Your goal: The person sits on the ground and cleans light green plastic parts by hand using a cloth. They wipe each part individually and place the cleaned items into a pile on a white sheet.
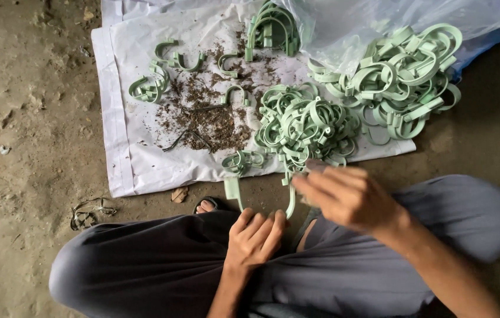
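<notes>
Sitting cross-legged on the dirt floor (20, 106), a person in grey trousers is facing a white sheet (121, 126) spread flat. Everything below is placed relative to that sheet.

The left hand (254, 238) is resting on the lap just below the sheet's near edge, its grip clenching the bottom curve of a pale green clamp (233, 189); the clamp's two ends are sticking up toward the sheet, one flat tab showing just off the sheet's edge. The right hand (349, 195) is hovering right of that clamp, also just off the near edge, blurred, fingers curled inward; cannot tell whether its grip is grasping anything, though the fingertips are looking close to the clamp's right end.

On the sheet's near right part a small-ring pile (303, 126) is lying tangled, touching the edge closest to the hands. On the far right part a bigger-ring pile (400, 79) is sitting, partly spilling off the sheet. At the far edge, middle, a stack of arches (272, 29) is standing beside a clear plastic bag (344, 26). Brown debris (209, 115) is spreading across the sheet's centre, with loose clamps (161, 73) scattered on the left part. A toe in a sandal (206, 205) is peeking out just below the near edge. A dry leaf (179, 194) is lying there too.
</notes>
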